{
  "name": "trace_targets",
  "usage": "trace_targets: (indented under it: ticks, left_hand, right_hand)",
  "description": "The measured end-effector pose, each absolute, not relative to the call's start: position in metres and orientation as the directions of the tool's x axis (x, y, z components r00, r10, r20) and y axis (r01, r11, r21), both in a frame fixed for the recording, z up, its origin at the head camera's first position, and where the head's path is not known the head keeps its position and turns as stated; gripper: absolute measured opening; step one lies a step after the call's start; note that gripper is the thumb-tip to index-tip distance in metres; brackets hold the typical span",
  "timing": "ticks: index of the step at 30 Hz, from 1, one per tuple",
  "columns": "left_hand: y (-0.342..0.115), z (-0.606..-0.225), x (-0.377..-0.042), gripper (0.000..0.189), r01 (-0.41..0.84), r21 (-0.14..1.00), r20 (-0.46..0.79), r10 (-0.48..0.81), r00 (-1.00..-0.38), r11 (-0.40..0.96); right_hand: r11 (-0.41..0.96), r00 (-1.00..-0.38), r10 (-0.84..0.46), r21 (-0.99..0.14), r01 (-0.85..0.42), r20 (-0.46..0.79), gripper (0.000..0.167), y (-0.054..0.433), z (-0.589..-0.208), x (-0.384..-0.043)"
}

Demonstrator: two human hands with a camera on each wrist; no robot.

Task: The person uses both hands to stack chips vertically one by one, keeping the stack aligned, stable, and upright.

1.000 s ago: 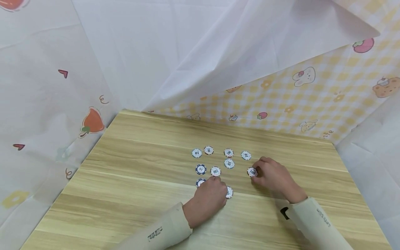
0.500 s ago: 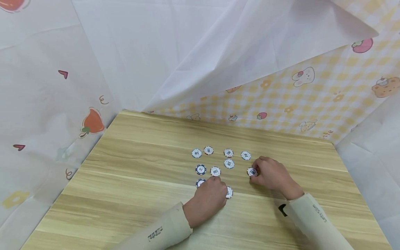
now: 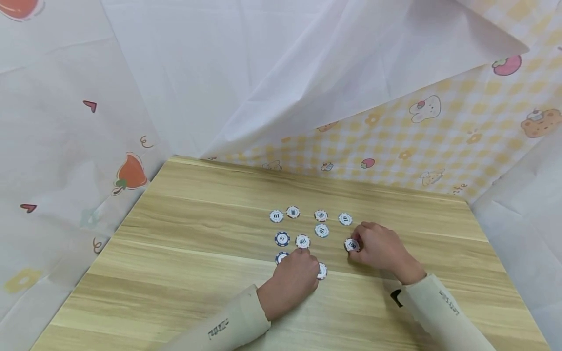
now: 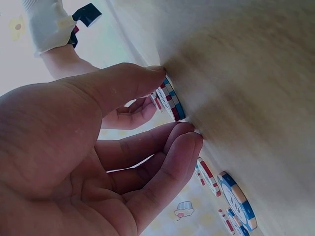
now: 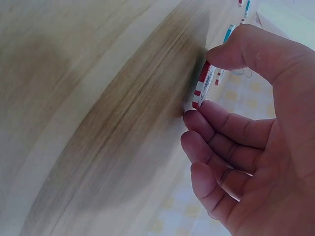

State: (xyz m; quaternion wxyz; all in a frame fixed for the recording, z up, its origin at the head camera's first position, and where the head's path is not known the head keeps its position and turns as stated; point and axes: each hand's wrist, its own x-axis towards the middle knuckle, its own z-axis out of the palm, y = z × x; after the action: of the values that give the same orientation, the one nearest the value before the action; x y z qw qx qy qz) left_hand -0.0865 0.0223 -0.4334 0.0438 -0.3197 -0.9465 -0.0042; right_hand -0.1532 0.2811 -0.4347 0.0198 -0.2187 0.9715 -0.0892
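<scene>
My right hand (image 3: 381,247) pinches a white, red-edged poker chip (image 3: 351,245) marked 100, low at the table surface. In the right wrist view, the thumb is on one side of that chip (image 5: 201,86) and the fingertips on the other. My left hand (image 3: 290,282) is at the near chips, its fingers curled down. Seen from the left wrist, its thumb and fingertips are on opposite edges of a small stack of red-edged and blue-edged chips (image 4: 171,102). A white chip (image 3: 322,270) shows just right of that hand, and a dark-blue-edged chip (image 3: 281,257) is partly hidden behind it.
Several more chips lie flat beyond the hands, among them a dark blue 10 chip (image 3: 282,238), a 100 chip (image 3: 303,241) and a light blue 10 chip (image 3: 345,219). The wood-grain table (image 3: 184,224) meets hanging printed cloth (image 3: 395,141) at the back.
My right hand has slid its 100 chip slightly left and nearer to me. The left hand and the other chips keep their places.
</scene>
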Motion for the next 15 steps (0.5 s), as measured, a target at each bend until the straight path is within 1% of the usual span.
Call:
trace_targets:
  ticks: [9,15]
  left_hand:
    - [0.0221,-0.4356,-0.0872,0.019,0.609,-0.013,0.091,0.607,-0.789,0.793]
    - [0.0223,-0.4358,-0.0876,0.018,0.604,0.005,0.072,0.602,-0.795,0.797]
  right_hand:
    - [0.877,-0.895,-0.446,-0.189,-0.441,0.018,0.023,0.2759,-0.4329,-0.1486]
    - [0.865,-0.887,-0.46,-0.205,-0.458,0.038,0.02,0.2714,-0.4334,-0.1455]
